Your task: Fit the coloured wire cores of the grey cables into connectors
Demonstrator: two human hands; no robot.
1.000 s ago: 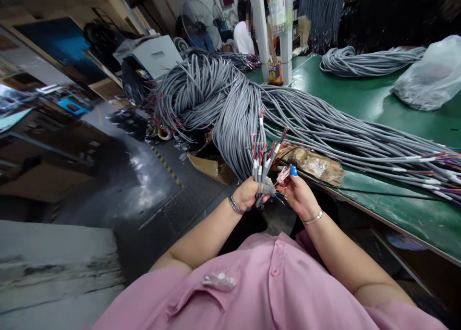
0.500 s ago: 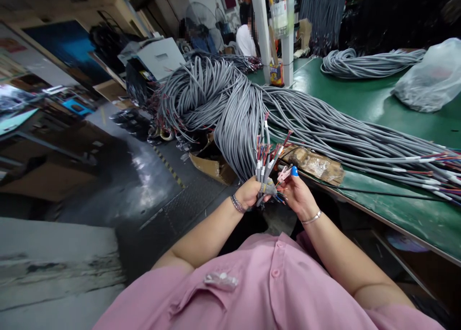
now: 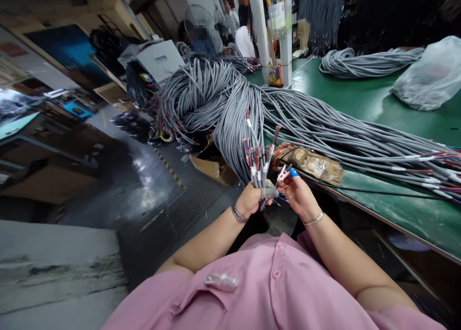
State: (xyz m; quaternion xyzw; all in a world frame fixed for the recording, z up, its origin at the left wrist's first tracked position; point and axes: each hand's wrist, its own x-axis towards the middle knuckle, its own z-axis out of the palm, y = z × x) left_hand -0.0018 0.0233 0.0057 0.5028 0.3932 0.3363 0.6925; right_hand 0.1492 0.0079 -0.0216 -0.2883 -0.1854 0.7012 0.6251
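My left hand (image 3: 254, 199) is closed around a bunch of grey cables (image 3: 260, 178). Their stripped ends stand upright, with white bands and thin coloured wires fanning out at the top. Grey knitted fabric covers the thumb. Just to the right, my right hand (image 3: 299, 195) pinches a small pink tool (image 3: 282, 174), too small to name surely, and wears a blue cover on one fingertip. Fine coloured wires show between the two hands; which fingers touch them is unclear. Behind the hands, a thick heap of grey cables (image 3: 237, 106) hangs over the table's edge.
More cables run right along the green table (image 3: 360, 104), beside a taped brown block (image 3: 313, 164). A cable coil (image 3: 367, 63) and a plastic bag (image 3: 428, 75) lie farther back. A white post (image 3: 287, 46) rises behind; a cardboard box (image 3: 212, 164) sits below left. People are in the background.
The held cable ends have tilted and shifted slightly left, and their wires are more spread. Both hands keep their holds. Another person has come into view in the background.
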